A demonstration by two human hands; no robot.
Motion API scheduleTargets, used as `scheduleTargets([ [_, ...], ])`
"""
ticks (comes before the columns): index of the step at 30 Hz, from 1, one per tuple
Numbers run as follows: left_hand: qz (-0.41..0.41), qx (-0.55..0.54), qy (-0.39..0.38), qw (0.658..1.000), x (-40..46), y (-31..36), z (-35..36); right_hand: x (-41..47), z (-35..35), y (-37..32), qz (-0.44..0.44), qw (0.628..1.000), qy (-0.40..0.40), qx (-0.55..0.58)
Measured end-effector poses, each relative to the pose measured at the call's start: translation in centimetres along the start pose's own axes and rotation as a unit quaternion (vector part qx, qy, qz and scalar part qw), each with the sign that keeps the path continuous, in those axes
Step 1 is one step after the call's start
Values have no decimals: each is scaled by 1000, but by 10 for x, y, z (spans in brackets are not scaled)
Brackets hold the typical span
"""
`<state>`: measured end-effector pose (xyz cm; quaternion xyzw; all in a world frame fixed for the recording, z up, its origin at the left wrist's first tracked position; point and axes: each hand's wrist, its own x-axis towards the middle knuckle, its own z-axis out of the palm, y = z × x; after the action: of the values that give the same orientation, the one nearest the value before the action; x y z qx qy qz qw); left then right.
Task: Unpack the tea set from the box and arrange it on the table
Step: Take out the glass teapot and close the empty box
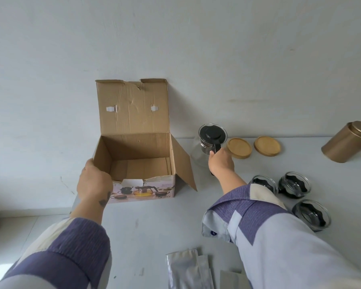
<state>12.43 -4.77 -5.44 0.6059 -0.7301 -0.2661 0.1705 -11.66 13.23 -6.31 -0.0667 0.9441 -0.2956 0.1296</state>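
Your left hand (93,180) clasps the near-left corner of the open, empty box (138,161) on the worktop (154,222). Your right hand (221,161) grasps the teapot (211,140) handle, just right of the box, beside two wooden coasters (239,148).

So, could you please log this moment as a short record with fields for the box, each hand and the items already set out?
box: cardboard box, lid flap up, nothing visible inside
left hand: left hand grips the box's left front corner
right hand: right hand holds the handle of the glass teapot, right of the box
cups: three glass cups on the table
coasters: two wooden coasters beside the teapot
other: gold tin, foil packets
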Motion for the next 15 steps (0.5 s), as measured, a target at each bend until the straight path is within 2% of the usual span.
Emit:
scheduleTargets([
  [9,0,4,-6,1000,0,1,-1,7,-8,-11,5,999,-41,19],
  [15,7,3,-23,1000,-3,2,-6,-16,-12,-6,82,995,-51,10],
])
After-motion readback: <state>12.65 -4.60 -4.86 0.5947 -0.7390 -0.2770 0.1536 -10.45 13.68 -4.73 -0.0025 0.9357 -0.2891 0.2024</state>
